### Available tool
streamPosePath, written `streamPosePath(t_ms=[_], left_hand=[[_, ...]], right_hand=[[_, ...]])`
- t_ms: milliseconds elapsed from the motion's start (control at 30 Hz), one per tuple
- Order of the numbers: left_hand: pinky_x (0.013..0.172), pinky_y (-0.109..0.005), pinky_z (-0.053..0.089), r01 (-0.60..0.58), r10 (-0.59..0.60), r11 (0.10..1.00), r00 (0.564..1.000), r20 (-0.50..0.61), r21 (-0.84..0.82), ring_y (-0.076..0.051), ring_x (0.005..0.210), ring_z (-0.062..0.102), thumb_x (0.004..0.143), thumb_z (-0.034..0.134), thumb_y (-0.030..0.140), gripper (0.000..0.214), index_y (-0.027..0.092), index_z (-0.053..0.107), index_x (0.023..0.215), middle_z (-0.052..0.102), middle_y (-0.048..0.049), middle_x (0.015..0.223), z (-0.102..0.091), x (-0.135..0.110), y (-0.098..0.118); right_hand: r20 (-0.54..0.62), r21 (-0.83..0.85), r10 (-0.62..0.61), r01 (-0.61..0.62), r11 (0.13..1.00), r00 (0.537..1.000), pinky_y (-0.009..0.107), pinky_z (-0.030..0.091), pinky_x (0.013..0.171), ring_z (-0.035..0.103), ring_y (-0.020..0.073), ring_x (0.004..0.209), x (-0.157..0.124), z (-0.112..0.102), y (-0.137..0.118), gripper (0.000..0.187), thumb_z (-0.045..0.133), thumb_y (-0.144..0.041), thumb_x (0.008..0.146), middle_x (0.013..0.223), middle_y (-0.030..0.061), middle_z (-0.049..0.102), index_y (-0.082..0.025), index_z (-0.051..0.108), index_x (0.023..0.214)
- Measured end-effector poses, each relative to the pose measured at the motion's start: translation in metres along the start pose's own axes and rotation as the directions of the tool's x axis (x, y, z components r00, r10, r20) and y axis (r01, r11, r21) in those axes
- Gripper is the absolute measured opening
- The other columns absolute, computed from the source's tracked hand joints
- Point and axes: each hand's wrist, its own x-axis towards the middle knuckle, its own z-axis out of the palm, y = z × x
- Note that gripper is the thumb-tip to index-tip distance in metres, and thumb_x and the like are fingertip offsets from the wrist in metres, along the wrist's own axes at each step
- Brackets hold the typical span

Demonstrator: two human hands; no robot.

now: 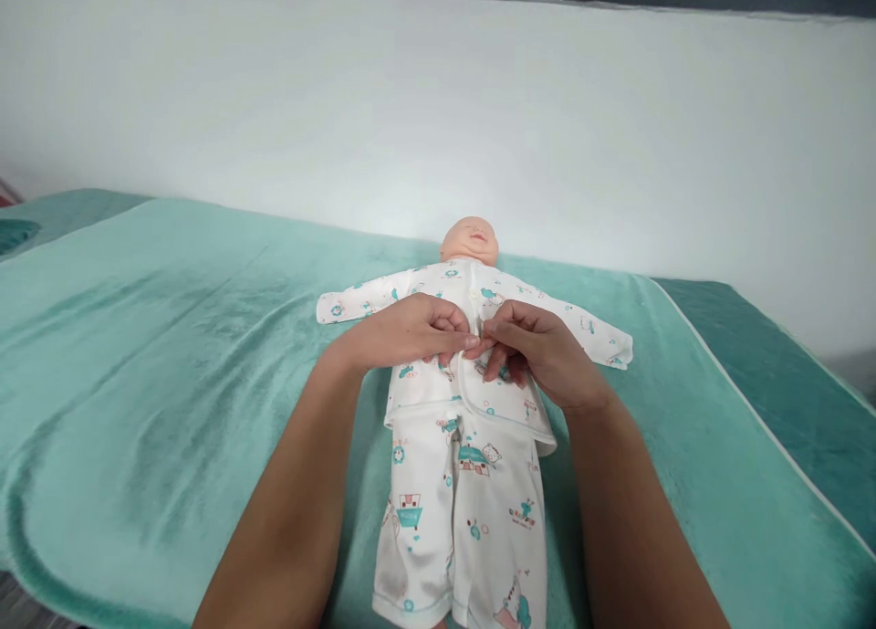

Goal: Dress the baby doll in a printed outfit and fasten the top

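Note:
A baby doll [469, 238] lies on its back on a teal blanket [171, 337], head toward the wall, arms spread. It wears a white printed shirt [444, 287] and matching white trousers [465, 519]. My left hand [411, 330] and my right hand [537, 351] meet over the doll's chest. Both pinch the front edges of the shirt at its opening, fingertips touching. A small white button [474, 294] shows just above them.
The blanket covers a bed that runs along a white wall [438, 109]. A darker teal sheet [787, 373] shows on the right, past the blanket's white-trimmed edge. The blanket's front left corner curves near the bottom left.

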Motion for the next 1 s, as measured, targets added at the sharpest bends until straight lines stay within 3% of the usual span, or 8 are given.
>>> streamPosePath(t_ms=[167,1000], left_hand=[[0.053,-0.022,0.036,0.004,-0.004,1.0,1.0,-0.015,0.019,-0.01,0.059,0.05,0.085,0.054,0.031,0.016,0.019,0.065,0.081,0.059,0.0017,0.064,0.0008,0.0,-0.0005],[0.052,-0.023,0.034,-0.05,0.051,0.999,0.998,0.024,-0.015,-0.009,0.055,0.044,0.079,0.051,0.02,0.013,0.018,0.06,0.07,0.053,0.0027,0.057,0.0005,0.0029,-0.0049]], right_hand=[[0.0,0.005,0.0,0.0,1.0,1.0,0.018,0.036,0.036,0.069,0.0126,0.053,-0.0002,0.001,-0.0012,0.028,0.069,-0.039,0.089,0.08,0.0048,0.078,-0.02,0.053,0.075],[0.019,-0.015,0.003,-0.003,1.0,1.0,0.019,0.035,0.036,0.064,0.0113,0.047,-0.001,0.0025,-0.003,0.029,0.068,-0.042,0.089,0.077,0.0037,0.077,-0.021,0.053,0.076]])
